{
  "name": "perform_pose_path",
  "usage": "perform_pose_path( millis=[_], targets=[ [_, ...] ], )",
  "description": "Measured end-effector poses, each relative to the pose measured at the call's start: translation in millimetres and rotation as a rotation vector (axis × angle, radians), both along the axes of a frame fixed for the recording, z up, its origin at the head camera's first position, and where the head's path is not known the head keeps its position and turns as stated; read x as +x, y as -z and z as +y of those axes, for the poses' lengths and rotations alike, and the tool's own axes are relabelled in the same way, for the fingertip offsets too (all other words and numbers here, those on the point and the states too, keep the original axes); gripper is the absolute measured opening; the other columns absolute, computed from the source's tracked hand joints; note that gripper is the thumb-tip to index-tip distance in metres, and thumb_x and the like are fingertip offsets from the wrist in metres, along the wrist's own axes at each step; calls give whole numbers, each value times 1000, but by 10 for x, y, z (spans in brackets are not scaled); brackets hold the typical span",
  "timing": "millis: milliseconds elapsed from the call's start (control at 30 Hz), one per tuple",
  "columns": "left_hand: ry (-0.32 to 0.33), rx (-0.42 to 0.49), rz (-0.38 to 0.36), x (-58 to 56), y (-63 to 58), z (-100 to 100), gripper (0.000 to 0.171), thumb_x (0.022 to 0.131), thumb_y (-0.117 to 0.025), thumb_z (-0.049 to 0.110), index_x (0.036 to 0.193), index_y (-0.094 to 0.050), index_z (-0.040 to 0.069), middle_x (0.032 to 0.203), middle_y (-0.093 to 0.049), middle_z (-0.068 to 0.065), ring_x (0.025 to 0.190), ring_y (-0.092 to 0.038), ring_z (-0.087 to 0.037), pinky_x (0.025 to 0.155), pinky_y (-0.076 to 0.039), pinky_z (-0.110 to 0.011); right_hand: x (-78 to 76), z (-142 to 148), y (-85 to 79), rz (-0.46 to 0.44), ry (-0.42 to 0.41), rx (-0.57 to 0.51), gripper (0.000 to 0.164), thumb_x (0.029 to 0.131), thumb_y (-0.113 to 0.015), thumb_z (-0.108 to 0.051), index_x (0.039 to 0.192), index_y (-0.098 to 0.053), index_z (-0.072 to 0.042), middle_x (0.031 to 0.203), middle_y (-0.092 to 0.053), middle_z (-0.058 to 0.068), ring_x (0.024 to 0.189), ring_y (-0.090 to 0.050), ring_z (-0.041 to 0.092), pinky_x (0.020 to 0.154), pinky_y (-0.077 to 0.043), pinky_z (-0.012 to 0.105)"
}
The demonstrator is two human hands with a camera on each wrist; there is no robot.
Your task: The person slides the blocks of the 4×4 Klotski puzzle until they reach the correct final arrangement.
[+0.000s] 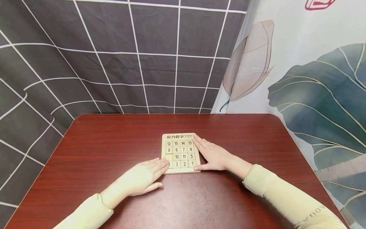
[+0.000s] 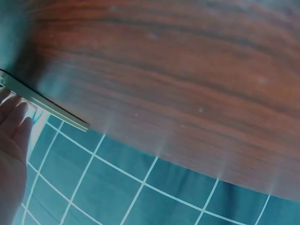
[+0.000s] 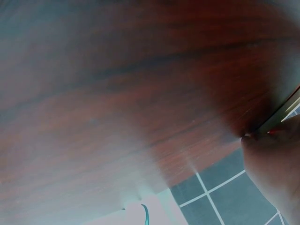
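On the tabletop (image 1: 114, 140), a number puzzle (image 1: 180, 153) is touched by the left hand (image 1: 143, 175) and right hand (image 1: 215, 156), both straight-fingered. Probably light and stiff, it is best held by its side rims (image 1: 164, 146).

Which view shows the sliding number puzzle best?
Head view: nearly the whole face of the sliding number puzzle shows from above. Both wrist views catch mostly its edge, cut off by the frame.

A person's left sleeve (image 1: 85, 212) and right sleeve (image 1: 274, 189) are pale cream-yellow and softly wrinkled, ending at the wrists of bare hands (image 1: 214, 156). Dark capital lettering (image 1: 315, 210), only partly readable, marks the right sleeve.
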State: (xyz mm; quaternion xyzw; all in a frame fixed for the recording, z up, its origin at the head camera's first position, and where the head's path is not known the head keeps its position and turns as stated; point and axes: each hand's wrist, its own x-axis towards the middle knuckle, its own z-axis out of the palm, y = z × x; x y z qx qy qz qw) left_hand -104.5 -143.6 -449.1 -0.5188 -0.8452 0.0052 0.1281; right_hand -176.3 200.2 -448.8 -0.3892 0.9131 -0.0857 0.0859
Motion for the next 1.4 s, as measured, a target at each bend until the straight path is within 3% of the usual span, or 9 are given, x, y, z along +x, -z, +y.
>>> perform_pose_path(
  millis=[467,633,933,1167,1400],
  targets=[
    [-74,-25,-36,-148,-42,25,65,100,-69,46,144,-63,-1,152,-62,-16,142,-61,-28,120,-50,-42,-7,-10,0,6,-2,0,115,93,-70,-65,168,-15,4,178,-10,21,163,-28,35,132,-33,50],
    [-72,-16,-55,-125,-59,37,66,100,-69,46,145,-61,-2,153,-61,-17,144,-60,-29,121,-50,-42,-5,-8,-1,5,-3,4,115,93,-70,-65,168,-16,4,178,-10,21,163,-26,35,133,-32,49],
    [22,-18,-23,-22,-8,148,68,102,-66,47,148,-58,-2,155,-59,-17,145,-58,-28,121,-49,-40,-3,0,-1,4,4,2,115,93,-70,-65,168,-17,4,178,-11,21,162,-29,37,131,-34,51],
    [1,-43,-34,-20,7,196,68,103,-64,48,150,-57,0,158,-57,-15,147,-56,-27,123,-47,-39,-6,3,14,19,-4,1,114,93,-69,-65,167,-18,5,178,-12,22,161,-31,37,131,-35,51],
    [-9,-44,-38,-13,20,107,65,103,-64,47,149,-59,0,157,-58,-16,147,-56,-27,123,-48,-39,1,5,5,16,1,8,115,93,-69,-67,168,-17,4,179,-10,20,162,-31,37,131,-35,51]
  ],
)
